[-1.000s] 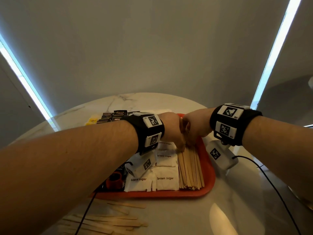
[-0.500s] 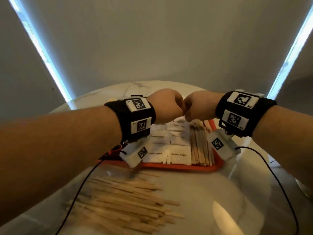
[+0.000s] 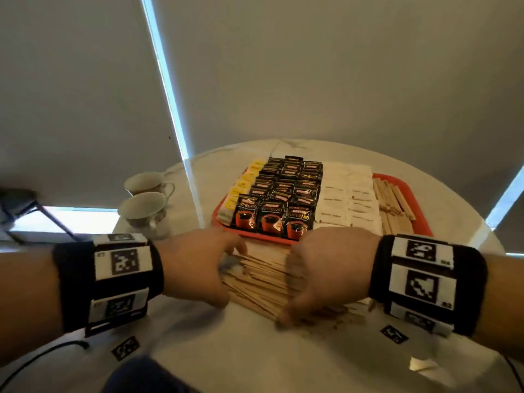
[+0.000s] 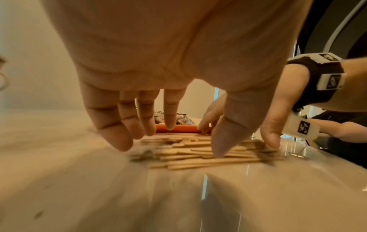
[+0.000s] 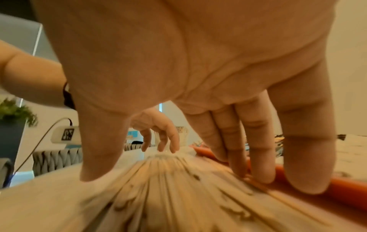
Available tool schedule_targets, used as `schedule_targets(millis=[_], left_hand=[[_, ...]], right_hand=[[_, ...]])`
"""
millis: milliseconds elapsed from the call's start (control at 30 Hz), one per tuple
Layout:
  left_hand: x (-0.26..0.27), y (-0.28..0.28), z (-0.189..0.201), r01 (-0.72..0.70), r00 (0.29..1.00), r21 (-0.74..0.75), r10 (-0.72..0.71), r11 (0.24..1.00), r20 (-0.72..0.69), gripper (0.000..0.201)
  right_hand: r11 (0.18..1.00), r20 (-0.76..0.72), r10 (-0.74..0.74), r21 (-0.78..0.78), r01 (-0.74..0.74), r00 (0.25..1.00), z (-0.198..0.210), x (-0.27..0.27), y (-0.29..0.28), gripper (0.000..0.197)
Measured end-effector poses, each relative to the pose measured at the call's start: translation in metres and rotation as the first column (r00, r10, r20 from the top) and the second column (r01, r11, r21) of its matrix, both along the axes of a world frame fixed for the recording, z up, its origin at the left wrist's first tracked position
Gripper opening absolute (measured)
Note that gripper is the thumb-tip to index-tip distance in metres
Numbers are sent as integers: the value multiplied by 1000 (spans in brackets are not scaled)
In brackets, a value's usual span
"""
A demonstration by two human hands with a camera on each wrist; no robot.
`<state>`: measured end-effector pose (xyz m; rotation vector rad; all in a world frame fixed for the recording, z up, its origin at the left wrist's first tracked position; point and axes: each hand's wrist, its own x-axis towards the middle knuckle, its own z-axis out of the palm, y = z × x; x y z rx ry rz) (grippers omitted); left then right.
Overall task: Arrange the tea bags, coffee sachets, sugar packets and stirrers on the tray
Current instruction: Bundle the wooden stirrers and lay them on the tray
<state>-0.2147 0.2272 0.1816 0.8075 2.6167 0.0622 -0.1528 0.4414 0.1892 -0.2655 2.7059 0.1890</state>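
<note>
A red tray holds yellow tea bags on its left, then black coffee sachets, white sugar packets and a row of wooden stirrers on its right. A loose pile of stirrers lies on the table just in front of the tray. My left hand is at the pile's left end, fingers straight and pointing down, thumb on the sticks. At the right end, my right hand has straight fingers touching the sticks beside the tray rim.
Two white teacups stand on the round marble table left of the tray. A small white scrap lies near the front right. A black cable runs from my left wrist.
Both hands have come back from above the tray, where the fists touched, to the loose stirrer pile in front of it. They have spread apart and their fingers have straightened.
</note>
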Motion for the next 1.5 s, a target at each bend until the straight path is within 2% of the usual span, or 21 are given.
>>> schedule_targets(millis=[67, 167, 300, 467, 667, 800, 967, 1067, 1167, 1333, 1433, 1500], left_hand=[[4, -5, -6, 13, 999, -33, -15, 999, -51, 90], [6, -4, -10, -14, 997, -20, 12, 1000, -79, 94], [4, 0, -10, -31, 997, 68, 35, 997, -68, 78], [-2, 1, -16, -90, 996, 69, 91, 994, -9, 60], [-11, -2, -17, -143, 990, 119, 142, 982, 18, 48], [-14, -12, -21, -180, 983, 174, 185, 968, -11, 48], [-17, -22, -25, -222, 974, 242, 226, 944, 9, 57], [-20, -25, -19, -223, 973, 342, 228, 913, 28, 51], [-26, -24, -12, -256, 963, 517, 260, 817, 65, 43], [-44, -4, -1, -285, 947, 790, 286, 544, 145, 43], [-53, 19, 8, -214, 953, 889, 284, 405, 101, 38], [-61, 33, 14, -166, 954, 938, 290, 303, 75, 34]], right_hand=[[999, -19, -26, 34, 27, 999, -4, 0, -10, 98], [997, -29, -57, 43, 58, 998, -6, -2, -21, 92], [997, -4, -77, -16, 77, 997, -7, -2, -27, 85], [996, -21, -92, -21, 92, 996, -12, -4, -36, 107], [987, 76, -67, -141, 77, 995, -13, -16, -45, 76], [979, 17, -73, -190, 75, 997, -19, -22, -45, 46], [969, -3, -68, -240, 65, 998, -23, -32, -40, 40], [950, -26, -98, -300, 86, 995, -24, -35, -36, 31], [932, -75, -145, -345, 110, 987, -23, -41, -31, 22], [847, -157, -245, -515, 133, 957, -8, -53, -21, 15], [738, -144, -274, -665, 112, 951, -1, -60, -17, 13], [601, -81, -301, -790, 123, 950, 1, -64, -15, 12]])
